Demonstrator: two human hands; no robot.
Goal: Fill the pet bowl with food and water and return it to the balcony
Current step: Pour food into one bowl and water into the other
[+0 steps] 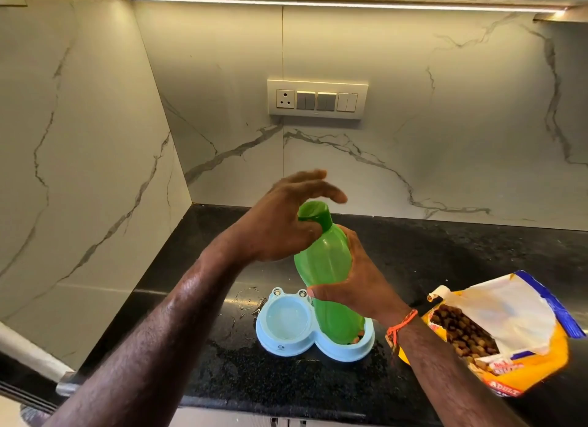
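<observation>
From my head camera, my right hand (353, 283) grips the body of a translucent green plastic bottle (324, 267), fingers and thumb curled round its middle, an orange thread band (401, 326) on that wrist. My left hand (286, 223) is at the bottle's green cap (313, 213): the palm and thumb sit against it while the fingers are spread and loosely extended above it, so I cannot tell whether they grip the cap. The bottle leans slightly left at the top, over the right part of the pale blue double plastic pet bowl (313, 328). That bowl sits on the black speckled stone counter (222, 372), near its front edge. Its left well holds clear water; brown kibble shows in the right well. To the right lies an open yellow bag of pet food (496, 337), touching my right forearm. A switch panel (317, 99) is on the far marble wall.
</observation>
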